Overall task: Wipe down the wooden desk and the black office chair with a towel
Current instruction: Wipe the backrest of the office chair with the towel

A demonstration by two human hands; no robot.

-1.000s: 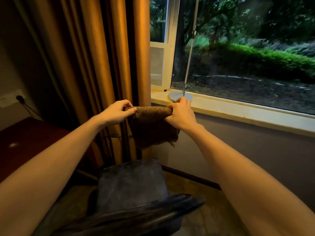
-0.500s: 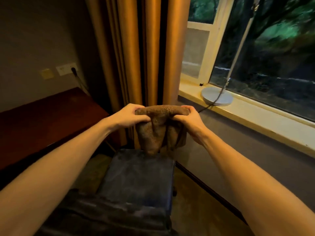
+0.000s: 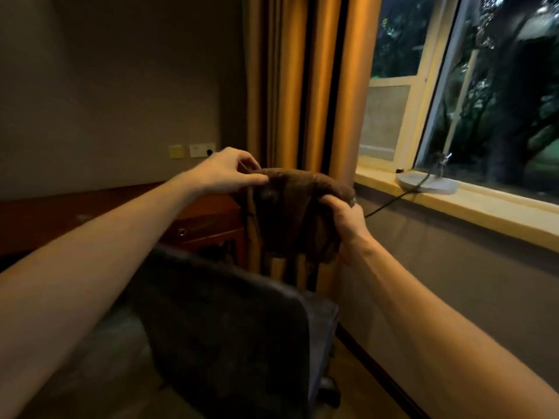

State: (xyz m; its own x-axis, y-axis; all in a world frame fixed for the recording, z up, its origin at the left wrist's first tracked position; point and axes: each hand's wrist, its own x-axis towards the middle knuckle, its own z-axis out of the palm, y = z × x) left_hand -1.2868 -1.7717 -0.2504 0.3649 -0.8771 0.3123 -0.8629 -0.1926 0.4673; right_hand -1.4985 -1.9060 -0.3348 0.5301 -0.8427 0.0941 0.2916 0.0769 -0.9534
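Observation:
A brown towel [image 3: 295, 213] hangs bunched in the air between both hands, in front of the curtains. My left hand [image 3: 225, 172] pinches its upper left corner. My right hand [image 3: 344, 219] grips its right side with curled fingers. Below the towel stands the black office chair [image 3: 230, 331], its backrest toward me and the seat beyond it. The dark wooden desk [image 3: 208, 216] runs along the left wall, partly hidden behind my left forearm; a drawer front with a round knob shows.
Orange curtains [image 3: 320, 101] hang behind the towel. A window sill [image 3: 484, 207] at the right carries a round grey lamp base [image 3: 428, 184] with a cable running down. Wall sockets [image 3: 201, 149] sit above the desk. Floor shows right of the chair.
The view has swung left and up, bringing the desk's drawer side and the chair's backrest into sight. Both hands keep hold of the towel; my right hand now sits lower than my left.

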